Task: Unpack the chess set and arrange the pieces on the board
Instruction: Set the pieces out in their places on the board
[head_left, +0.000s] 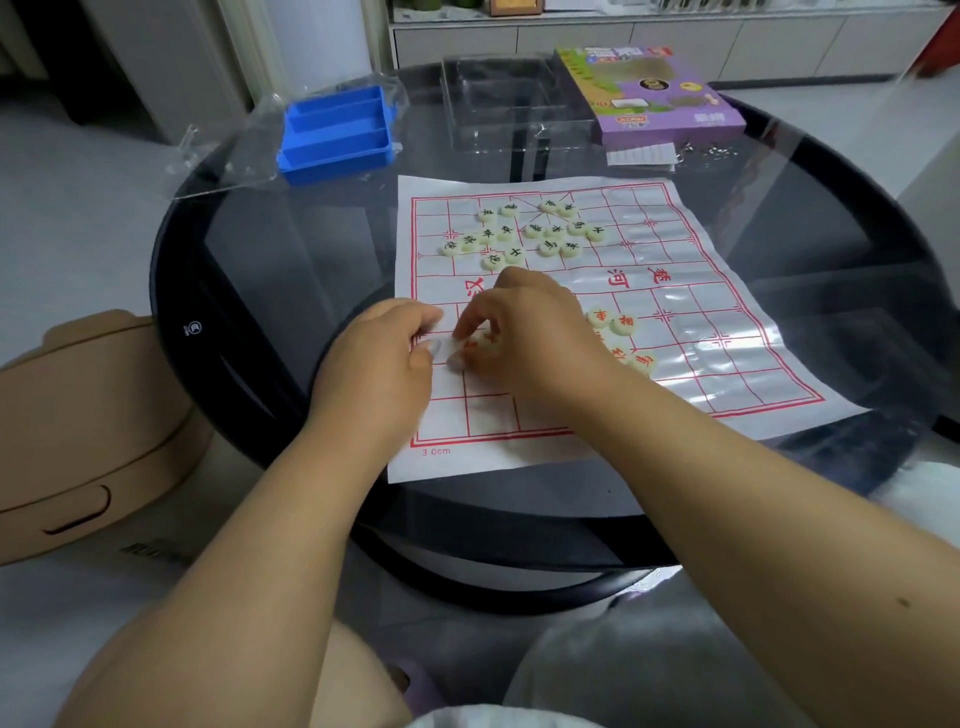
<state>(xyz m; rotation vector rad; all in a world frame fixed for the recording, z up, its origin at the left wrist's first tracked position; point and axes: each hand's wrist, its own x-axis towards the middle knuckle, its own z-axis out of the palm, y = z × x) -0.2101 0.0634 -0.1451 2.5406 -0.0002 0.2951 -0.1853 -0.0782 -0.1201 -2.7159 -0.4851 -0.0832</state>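
A white paper chess board (701, 374) with red grid lines lies on the round glass table. Several cream discs with black characters (519, 234) lie bunched on its far half. Several red-lettered discs (621, 325) lie on the near half, some hidden under my right hand. My left hand (389, 358) rests at the board's left edge, fingers curled, thumb and fingertips touching the sheet. My right hand (524, 332) arches over the red discs, its fingertips pinching one red-lettered disc (475, 345) beside my left thumb.
A blue compartment tray (337, 135) sits on crumpled clear plastic at the far left. A clear plastic insert (498, 104) and the purple game box (654, 93) stand at the back. A beige round stool (88, 415) is left of the table (249, 291).
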